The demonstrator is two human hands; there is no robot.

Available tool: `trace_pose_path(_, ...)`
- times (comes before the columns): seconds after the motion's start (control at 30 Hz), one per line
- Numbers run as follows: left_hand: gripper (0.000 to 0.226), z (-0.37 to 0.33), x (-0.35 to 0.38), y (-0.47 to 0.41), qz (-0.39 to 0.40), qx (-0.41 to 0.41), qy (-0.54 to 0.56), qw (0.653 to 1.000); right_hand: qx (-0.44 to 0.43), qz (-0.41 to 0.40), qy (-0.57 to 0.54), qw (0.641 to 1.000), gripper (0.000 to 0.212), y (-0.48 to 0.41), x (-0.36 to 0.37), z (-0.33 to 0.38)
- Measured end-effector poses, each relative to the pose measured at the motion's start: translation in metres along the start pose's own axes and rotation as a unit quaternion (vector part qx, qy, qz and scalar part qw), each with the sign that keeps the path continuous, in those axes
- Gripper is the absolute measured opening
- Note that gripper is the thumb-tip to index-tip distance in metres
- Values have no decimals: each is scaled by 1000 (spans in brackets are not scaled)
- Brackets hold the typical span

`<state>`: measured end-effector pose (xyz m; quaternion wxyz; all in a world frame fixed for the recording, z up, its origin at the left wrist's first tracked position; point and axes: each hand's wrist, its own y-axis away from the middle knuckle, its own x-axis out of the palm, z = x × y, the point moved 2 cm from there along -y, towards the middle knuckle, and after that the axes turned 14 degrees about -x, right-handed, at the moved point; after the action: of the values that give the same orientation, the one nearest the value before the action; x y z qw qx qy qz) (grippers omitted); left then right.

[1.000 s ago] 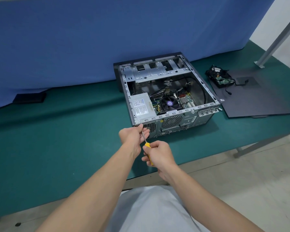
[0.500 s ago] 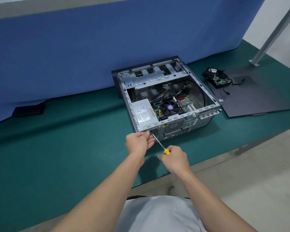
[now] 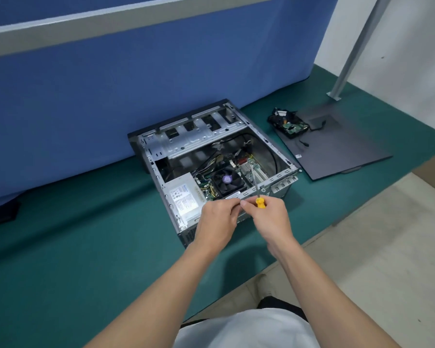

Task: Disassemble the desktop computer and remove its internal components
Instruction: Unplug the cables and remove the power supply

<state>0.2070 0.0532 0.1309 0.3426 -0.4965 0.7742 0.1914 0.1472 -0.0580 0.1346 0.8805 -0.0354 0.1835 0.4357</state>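
Note:
An open desktop computer case (image 3: 158, 149) lies on its side on the green table. Inside sit a grey power supply (image 3: 183, 195), a black CPU fan (image 3: 226, 180) and the motherboard (image 3: 249, 167). My right hand (image 3: 270, 217) grips a yellow-handled screwdriver (image 3: 259, 201) with its shaft pointing up over the case's near rim. My left hand (image 3: 217, 222) is just left of it, fingertips pinched together near the right hand's fingers. Whether they pinch a small thing is not clear. Both hands hide the case's rear panel.
The removed dark side panel (image 3: 337, 144) lies to the right of the case, with a removed hard drive (image 3: 288, 124) and cables on its far corner. A blue partition (image 3: 136, 84) stands behind. A metal post (image 3: 354, 49) rises at the right. The table's edge (image 3: 324, 234) runs close to me.
The screwdriver has swung from pointing at the case's rear left corner to upright. Both hands moved right along the case's rear and came together. The camera moved closer.

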Motion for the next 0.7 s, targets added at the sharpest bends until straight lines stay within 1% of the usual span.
trace_pose_path(0.1,9,-10,13,-22,-4,46,-14,999,2,9,9,1000,12,-28,-15,-4)
trace_pose_path(0.13,9,-14,19,-30,-11,49,-11,999,-1,8,20,1000,13,-39,-21,-4)
trace_pose_path(0.2,16,-20,32,-47,-37,17,-13,999,-20,-1,44,999,13,-67,-38,-4)
trace_pose_path(0.27,19,-22,45,-63,-64,-50,-51,995,-42,-10,57,997,13,-104,-59,-2)
trace_pose_path(0.33,27,-19,57,-79,-68,-141,-87,984,-71,-13,88,993,14,-147,-79,-1)
trace_pose_path(0.43,37,-10,69,-96,-42,-302,-119,945,-98,10,147,984,14,-217,-93,-10)
trace_pose_path(0.5,40,-4,71,-103,-33,-384,-139,912,-95,41,187,977,12,-261,-88,-26)
trace_pose_path(0.6,42,2,75,-107,-21,-450,-147,881,-99,102,249,958,8,-315,-62,-50)
trace_pose_path(0.7,44,3,77,-108,-25,-470,-171,865,-109,148,307,934,12,-350,-30,-69)
